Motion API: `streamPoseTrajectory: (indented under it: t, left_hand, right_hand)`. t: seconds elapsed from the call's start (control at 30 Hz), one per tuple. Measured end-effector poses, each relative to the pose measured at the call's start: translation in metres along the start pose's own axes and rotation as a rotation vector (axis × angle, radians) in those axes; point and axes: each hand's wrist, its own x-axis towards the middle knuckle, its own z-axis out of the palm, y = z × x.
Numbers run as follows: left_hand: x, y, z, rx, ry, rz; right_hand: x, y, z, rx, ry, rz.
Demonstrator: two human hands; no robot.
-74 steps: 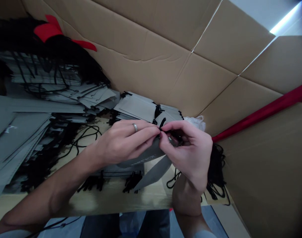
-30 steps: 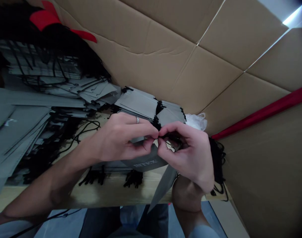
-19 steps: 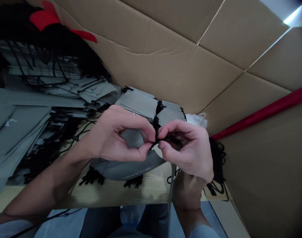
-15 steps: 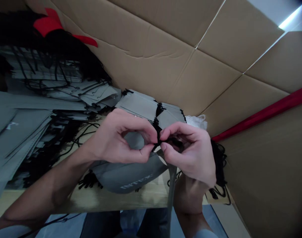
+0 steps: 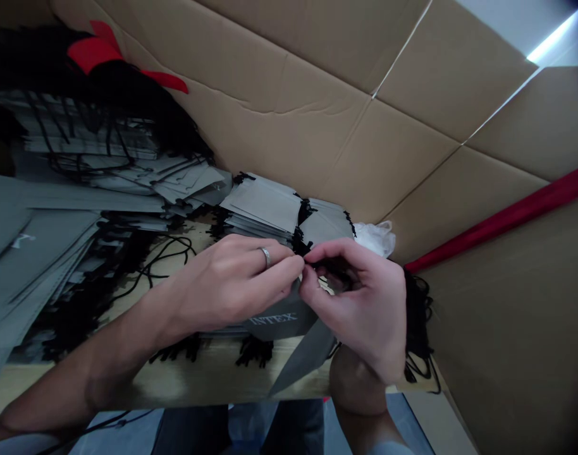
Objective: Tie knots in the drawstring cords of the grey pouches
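Note:
Beneath my hands hangs a grey fabric piece [image 5: 282,325] printed "INTEX", its lower part angled down past the table edge. My left hand [image 5: 232,281], wearing a ring, is closed with its back turned up and its fingertips pinched at the piece's top. Opposite it, my right hand [image 5: 362,303] pinches the same spot with thumb and index finger, the tips nearly touching the left ones. Dark cord [image 5: 348,279] shows inside the curl of my right hand. The fingers mostly hide the exact grip point.
Behind the hands are stacked grey pieces [image 5: 265,201] with black cord ends. More grey sheets [image 5: 47,246] and black cords lie left, below a red strip [image 5: 94,54]. A cardboard wall [image 5: 279,76] rises behind; white plastic [image 5: 375,239] and black cords [image 5: 417,316] sit right.
My left hand has rolled over from an open ring-shaped pinch to back-up with fingers together. The grey piece has swung, its print now facing me more squarely.

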Motion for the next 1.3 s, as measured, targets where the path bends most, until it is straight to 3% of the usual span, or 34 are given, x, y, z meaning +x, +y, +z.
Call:
streamPoseTrajectory:
  t: [0.2, 0.5, 0.6, 0.7, 0.83, 0.97, 1.2, 1.3]
  left_hand:
    - [-0.001, -0.004, 0.002, -0.211, 0.161, -0.146]
    - [0.002, -0.011, 0.007, -0.727, 0.197, -0.304]
    - [0.002, -0.013, 0.010, -0.721, 0.225, -0.297]
    - [0.000, -0.010, 0.011, -0.571, 0.218, -0.308]
    - [-0.001, -0.004, 0.008, -0.399, 0.201, -0.302]
    - [0.001, -0.002, 0.005, -0.366, 0.227, -0.245]
    - [0.002, -0.005, 0.008, -0.608, 0.246, -0.337]
    - [0.006, -0.006, 0.007, -0.758, 0.193, -0.409]
  right_hand:
    - [0.002, -0.002, 0.000, 0.134, 0.043, -0.109]
    - [0.003, -0.005, 0.005, 0.390, 0.044, -0.059]
    - [0.004, -0.001, 0.008, 0.345, 0.092, -0.078]
    - [0.005, 0.004, 0.008, 0.271, 0.129, -0.117]
    - [0.004, 0.008, 0.007, 0.212, 0.149, -0.155]
    - [0.003, 0.007, 0.008, 0.210, 0.142, -0.138]
    - [0.005, 0.000, 0.011, 0.292, 0.148, -0.109]
    - [0.005, 0.002, 0.016, 0.228, 0.228, -0.122]
